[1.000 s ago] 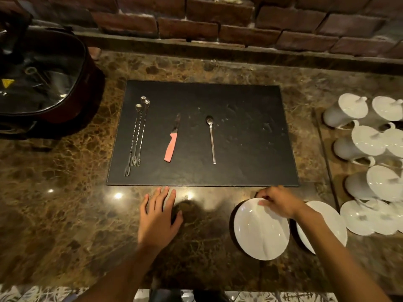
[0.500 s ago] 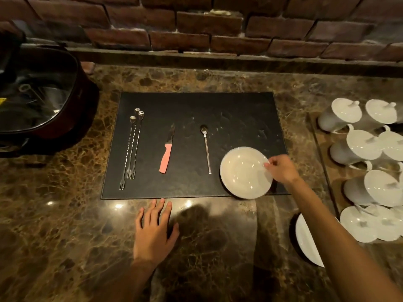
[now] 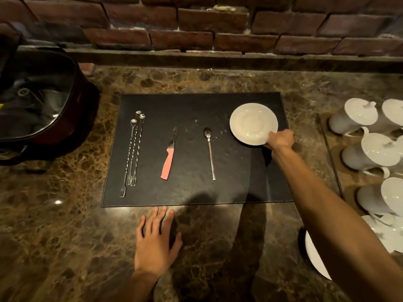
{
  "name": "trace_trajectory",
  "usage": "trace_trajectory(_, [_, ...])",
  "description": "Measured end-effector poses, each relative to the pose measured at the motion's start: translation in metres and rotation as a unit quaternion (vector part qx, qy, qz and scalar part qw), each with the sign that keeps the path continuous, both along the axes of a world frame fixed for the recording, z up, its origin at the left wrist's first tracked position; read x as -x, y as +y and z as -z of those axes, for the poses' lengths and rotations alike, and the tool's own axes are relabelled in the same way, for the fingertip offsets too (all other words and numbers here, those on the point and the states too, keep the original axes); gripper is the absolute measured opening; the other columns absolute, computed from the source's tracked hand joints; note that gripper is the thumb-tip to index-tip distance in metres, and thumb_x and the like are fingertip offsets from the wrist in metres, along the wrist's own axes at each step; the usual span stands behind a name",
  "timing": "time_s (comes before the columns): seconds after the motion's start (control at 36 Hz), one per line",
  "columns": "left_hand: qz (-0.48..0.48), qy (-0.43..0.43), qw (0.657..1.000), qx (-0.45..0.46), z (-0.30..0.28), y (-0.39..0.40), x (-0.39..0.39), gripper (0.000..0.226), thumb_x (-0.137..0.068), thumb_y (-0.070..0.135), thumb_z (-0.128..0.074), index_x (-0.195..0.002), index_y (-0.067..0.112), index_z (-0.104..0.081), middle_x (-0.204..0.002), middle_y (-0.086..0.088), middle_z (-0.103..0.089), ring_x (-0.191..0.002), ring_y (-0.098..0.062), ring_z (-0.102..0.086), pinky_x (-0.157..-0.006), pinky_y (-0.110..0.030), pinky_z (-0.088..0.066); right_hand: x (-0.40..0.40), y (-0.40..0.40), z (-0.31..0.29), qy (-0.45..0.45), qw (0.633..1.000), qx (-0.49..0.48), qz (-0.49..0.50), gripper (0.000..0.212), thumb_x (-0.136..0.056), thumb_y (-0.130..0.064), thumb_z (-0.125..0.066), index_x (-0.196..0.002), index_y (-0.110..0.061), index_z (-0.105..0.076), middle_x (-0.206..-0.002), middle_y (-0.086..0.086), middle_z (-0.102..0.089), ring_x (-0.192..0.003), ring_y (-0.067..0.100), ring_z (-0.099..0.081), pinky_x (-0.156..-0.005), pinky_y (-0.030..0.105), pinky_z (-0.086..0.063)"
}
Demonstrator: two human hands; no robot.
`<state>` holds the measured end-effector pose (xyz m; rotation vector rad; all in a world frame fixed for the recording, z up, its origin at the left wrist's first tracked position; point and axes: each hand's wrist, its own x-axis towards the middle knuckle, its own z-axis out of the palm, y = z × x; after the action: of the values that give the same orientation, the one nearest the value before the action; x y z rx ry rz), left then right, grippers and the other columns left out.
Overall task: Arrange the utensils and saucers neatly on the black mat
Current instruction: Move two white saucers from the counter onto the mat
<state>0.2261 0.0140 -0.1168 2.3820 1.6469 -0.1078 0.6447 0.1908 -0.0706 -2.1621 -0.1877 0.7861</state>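
A black mat (image 3: 192,110) lies on the marble counter. On it, from left to right, lie three long twisted bar forks (image 3: 133,152), a pink-handled knife (image 3: 169,159) and a slim spoon (image 3: 209,151). My right hand (image 3: 280,140) grips the near right rim of a white saucer (image 3: 253,123) over the mat's far right corner; whether it rests on the mat I cannot tell. My left hand (image 3: 156,243) lies flat on the counter below the mat's front edge, fingers apart. A second white saucer (image 3: 314,258) sits at the lower right, partly hidden by my right forearm.
A dark case with a clear lid (image 3: 37,105) stands at the left. White lidded jugs (image 3: 370,149) and small white dishes crowd a tray at the right. A brick wall and ledge (image 3: 218,55) close off the back.
My right hand has carried the saucer from the counter in front of the mat, across the mat's near right part, to its far right corner. My left hand has stayed in place.
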Motion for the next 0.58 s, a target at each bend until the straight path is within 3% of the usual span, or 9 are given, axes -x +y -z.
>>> trace_trajectory(0.11, [-0.001,-0.006,1.000,0.006,-0.002,0.000,-0.001,0.065,-0.088,0.053,-0.044,-0.143,0.018,-0.054,-0.147,-0.011,-0.055,-0.143,-0.031,-0.044,-0.119,-0.052,-0.025,0.003,0.000,0.002,0.038,0.998,-0.052,0.025,0.032,-0.085,0.004,-0.062,-0.116,0.004,-0.055,-0.116,0.015,-0.056,-0.100,0.028,-0.060,-0.067,0.039,-0.060])
trace_trajectory(0.17, [-0.001,-0.013,1.000,0.004,-0.004,0.000,-0.001,0.066,-0.087,0.052,-0.045,-0.141,0.016,-0.056,-0.146,-0.012,-0.057,-0.142,-0.031,-0.045,-0.118,-0.053,-0.027,0.003,-0.004,0.004,0.037,0.998,-0.059,0.004,0.002,-0.085,0.003,-0.063,-0.087,0.002,-0.062,-0.101,0.018,-0.062,-0.091,0.028,-0.064,-0.070,0.039,-0.060])
trace_trajectory(0.25, [0.002,-0.011,1.000,0.004,-0.004,0.001,-0.002,0.066,-0.087,0.052,-0.045,-0.140,0.015,-0.057,-0.145,-0.013,-0.057,-0.140,-0.031,-0.045,-0.117,-0.053,-0.028,-0.003,-0.018,0.003,0.064,0.995,-0.067,-0.043,0.029,-0.087,-0.004,-0.065,-0.059,-0.006,-0.056,-0.068,0.008,-0.059,-0.064,0.016,-0.065,-0.080,0.034,-0.060])
trace_trajectory(0.31, [0.004,-0.008,1.000,0.005,-0.003,0.001,-0.001,0.065,-0.091,0.053,-0.040,-0.141,0.015,-0.056,-0.146,-0.013,-0.056,-0.141,-0.032,-0.045,-0.117,-0.053,-0.028,-0.007,-0.033,-0.003,0.081,0.991,-0.066,-0.084,0.026,-0.088,-0.007,-0.066,-0.063,-0.007,-0.060,-0.060,0.001,-0.057,-0.058,0.009,-0.064,-0.081,0.028,-0.059])
trace_trajectory(0.39, [0.003,-0.002,1.000,0.017,-0.003,0.001,0.000,0.070,-0.099,0.060,-0.018,-0.144,0.016,-0.051,-0.148,-0.012,-0.053,-0.143,-0.031,-0.040,-0.116,-0.053,-0.026,-0.011,-0.062,-0.021,0.099,0.980,-0.055,-0.161,0.001,-0.088,0.000,-0.065,-0.087,0.000,-0.065,-0.078,0.011,-0.061,-0.064,0.015,-0.063,-0.063,0.022,-0.061])
trace_trajectory(0.42, [0.004,0.000,1.000,0.022,-0.004,0.001,0.000,0.073,-0.099,0.061,-0.014,-0.144,0.016,-0.050,-0.148,-0.013,-0.053,-0.143,-0.032,-0.039,-0.116,-0.053,-0.026,-0.012,-0.074,-0.029,0.093,0.972,-0.030,-0.213,0.004,-0.089,0.001,-0.064,-0.092,0.002,-0.064,-0.082,0.014,-0.062,-0.064,0.017,-0.062,-0.058,0.022,-0.059])
trace_trajectory(0.5, [0.004,0.003,1.000,0.026,-0.004,0.001,0.000,0.074,-0.100,0.061,-0.012,-0.145,0.015,-0.048,-0.149,-0.014,-0.052,-0.144,-0.032,-0.038,-0.116,-0.053,-0.026,-0.020,-0.115,-0.049,0.031,0.909,0.086,-0.407,0.015,-0.087,-0.008,-0.070,-0.097,0.004,-0.065,-0.081,0.016,-0.067,-0.070,0.020,-0.062,-0.065,0.028,-0.054])
trace_trajectory(0.58, [-0.005,-0.001,1.000,0.021,-0.004,0.000,-0.001,0.073,-0.100,0.060,-0.014,-0.146,0.014,-0.048,-0.150,-0.014,-0.050,-0.145,-0.031,-0.036,-0.116,-0.054,-0.026,-0.031,-0.153,-0.058,-0.005,0.832,0.198,-0.518,0.024,-0.078,-0.015,-0.080,-0.095,-0.002,-0.067,-0.091,0.017,-0.071,-0.082,0.025,-0.067,-0.081,0.033,-0.054])
